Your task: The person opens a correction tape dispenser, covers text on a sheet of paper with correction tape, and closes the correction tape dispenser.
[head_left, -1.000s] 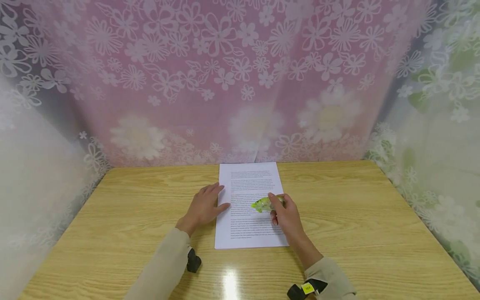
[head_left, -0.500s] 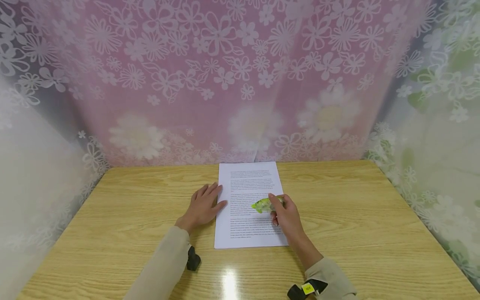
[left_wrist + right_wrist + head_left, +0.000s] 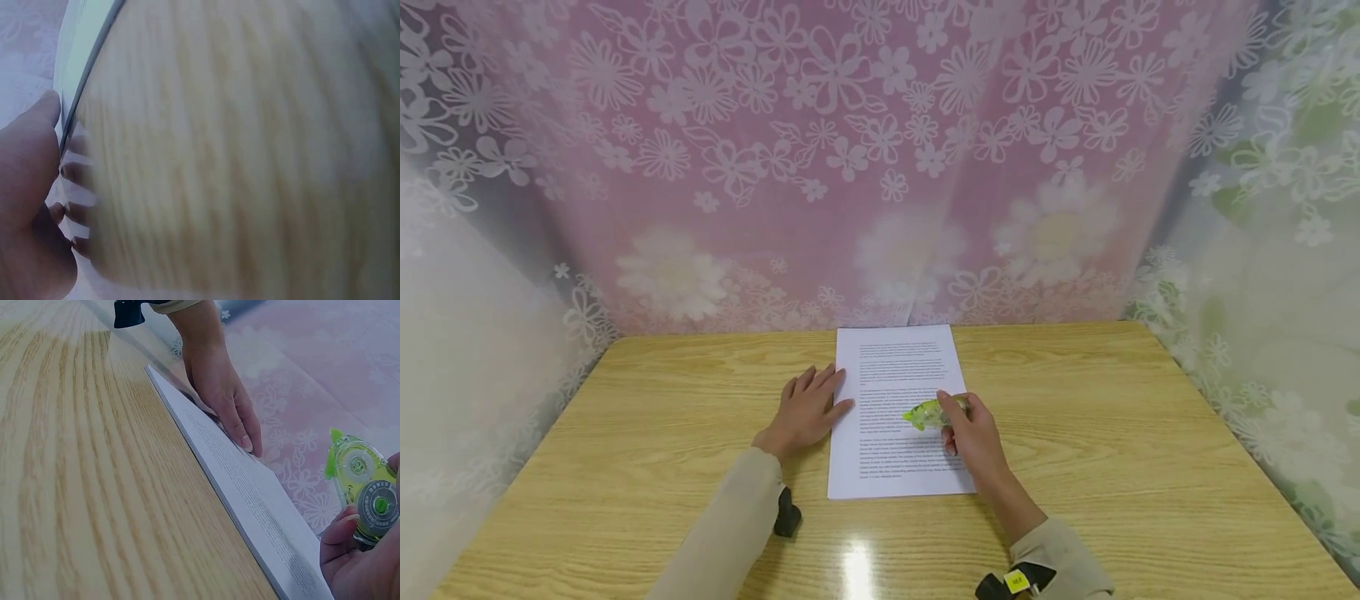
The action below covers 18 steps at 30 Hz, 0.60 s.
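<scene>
While the left hand lies, fingers extended, at the left edge of the paper, the right hand grips the tape above it, tip toward the left hand, long axis roughly crosswise to the paper

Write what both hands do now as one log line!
left hand: touches left edge of paper stack | right hand: holds green tape dispenser over stack
</scene>
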### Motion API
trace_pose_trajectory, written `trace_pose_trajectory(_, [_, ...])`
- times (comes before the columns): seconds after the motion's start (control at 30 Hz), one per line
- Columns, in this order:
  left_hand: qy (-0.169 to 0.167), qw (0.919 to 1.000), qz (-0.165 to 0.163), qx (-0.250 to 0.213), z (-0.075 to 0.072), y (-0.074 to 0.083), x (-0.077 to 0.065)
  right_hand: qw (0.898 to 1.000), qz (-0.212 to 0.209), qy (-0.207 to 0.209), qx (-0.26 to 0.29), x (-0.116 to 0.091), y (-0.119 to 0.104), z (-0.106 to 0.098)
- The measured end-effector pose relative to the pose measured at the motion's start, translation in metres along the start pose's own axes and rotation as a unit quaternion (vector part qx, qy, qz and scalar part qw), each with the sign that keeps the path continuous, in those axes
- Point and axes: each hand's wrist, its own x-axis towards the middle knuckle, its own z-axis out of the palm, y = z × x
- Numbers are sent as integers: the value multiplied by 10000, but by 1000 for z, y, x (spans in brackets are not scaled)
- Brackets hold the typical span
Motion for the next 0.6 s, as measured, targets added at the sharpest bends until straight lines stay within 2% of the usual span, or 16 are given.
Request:
trace_pose_trajectory(0.27, [-193, 9997, -92, 126, -2, 0, 0, 10000, 27, -34, 52, -1, 1, 2])
trace_pose_trajectory(0.6, [-369, 9991, -48, 219, 5, -6, 4, 9999, 83, 21, 57, -2, 0, 5])
